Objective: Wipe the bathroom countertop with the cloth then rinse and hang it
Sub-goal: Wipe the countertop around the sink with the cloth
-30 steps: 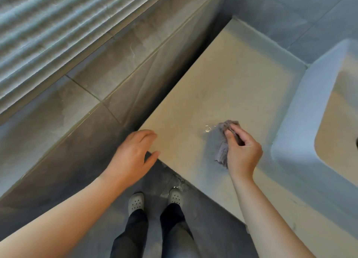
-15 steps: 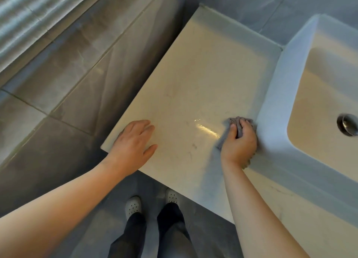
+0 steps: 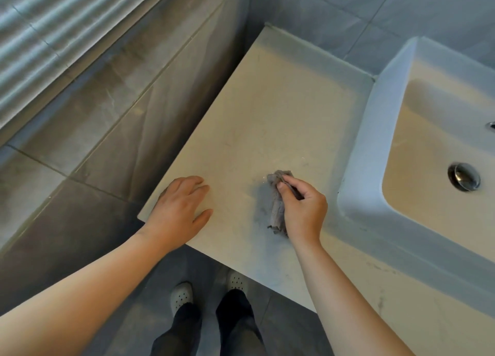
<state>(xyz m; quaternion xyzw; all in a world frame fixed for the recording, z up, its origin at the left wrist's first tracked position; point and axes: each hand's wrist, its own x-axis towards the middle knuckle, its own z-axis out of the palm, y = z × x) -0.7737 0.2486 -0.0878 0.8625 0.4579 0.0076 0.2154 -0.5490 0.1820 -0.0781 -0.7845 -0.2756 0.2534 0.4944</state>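
Your right hand (image 3: 302, 208) is gripping the cloth (image 3: 276, 213), fingers curling round the grey bunch, thumb and forefinger pinching its upper end. The cloth is sitting on the countertop (image 3: 281, 109), bunched under and just left of that hand, roughly midway between your left hand (image 3: 179, 211) and the sink (image 3: 359, 155). Its lower end is poking out near your wrist. A faint dark patch is lying just left of it, shadow or damp, I cannot tell which. Your left hand is lying flat on the countertop's near left corner, fingers straight and slightly spread, thumb out to the side, holding nothing. The two hands are sitting apart, bare stone showing between them. The white sink is standing on the right, its rim just beside your right hand without touching it, and the metal drain (image 3: 464, 176) is showing in the basin. Grey tiles (image 3: 107, 114) are running along the walls to the left and behind. Below the counter edge, your pale shoes (image 3: 182, 294) and dark trousers (image 3: 235, 323) are showing against the grey floor (image 3: 289, 329).
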